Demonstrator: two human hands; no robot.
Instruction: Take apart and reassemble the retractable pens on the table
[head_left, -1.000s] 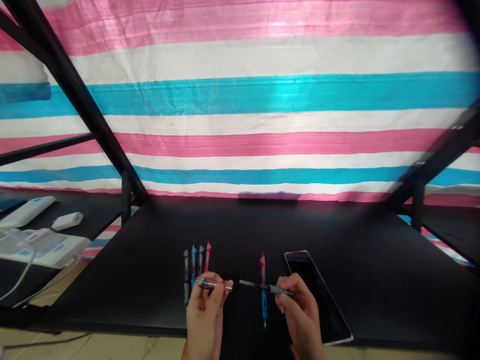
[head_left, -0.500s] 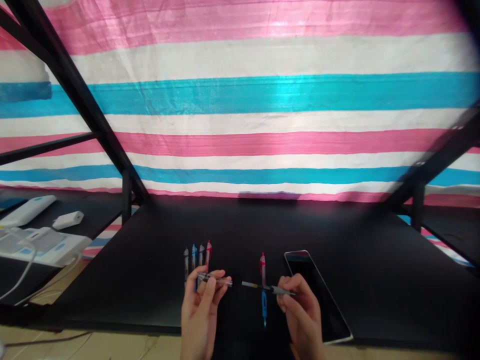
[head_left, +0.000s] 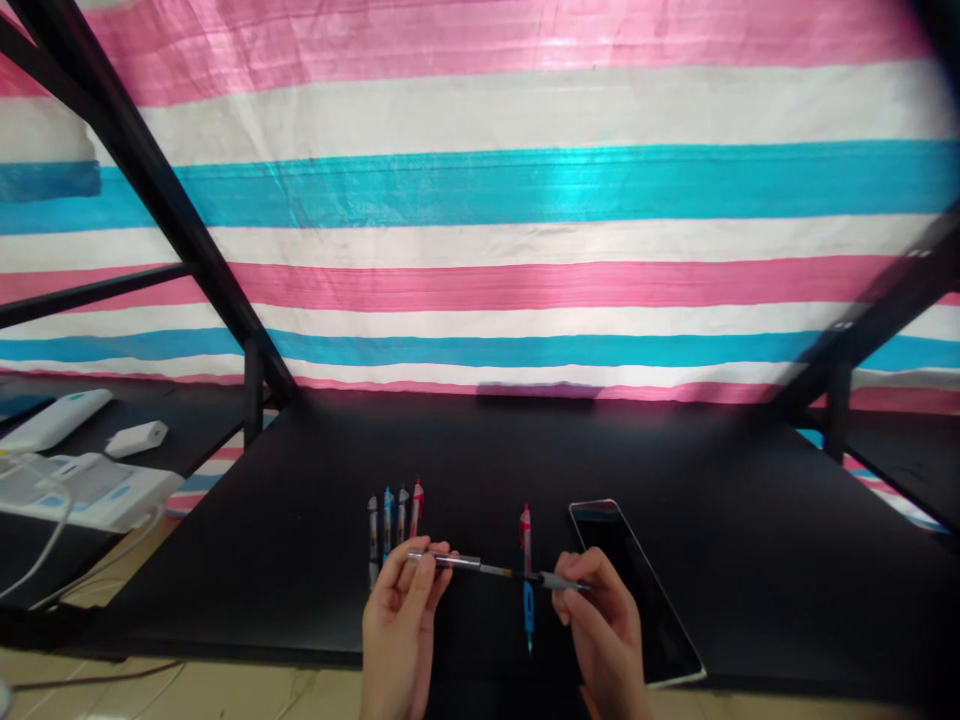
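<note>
My left hand (head_left: 411, 610) is closed, pinching a clear pen barrel (head_left: 459, 562) that points to the right. Facing it, my right hand (head_left: 600, 620) grips the grey front section of a pen with its ink refill (head_left: 517, 574). The refill's free end meets the barrel's open end; how far it has entered I cannot tell. Beneath and behind the refill, a pen with a red clip (head_left: 526, 530) and a blue pen part (head_left: 529, 612) lie on the black table. Several clip pens (head_left: 388, 515) lie side by side beyond my left hand, partly covered by it.
A smartphone (head_left: 637, 590) lies right of and partly behind my right hand on the black table (head_left: 300, 560). White chargers and a power strip (head_left: 112, 495) with cables stand at the left. Black metal bars (head_left: 187, 230) slope up on both sides before a striped sheet (head_left: 525, 190).
The barrel in my left hand has turned level and shifted right, so its end now meets the refill. My right hand has barely moved.
</note>
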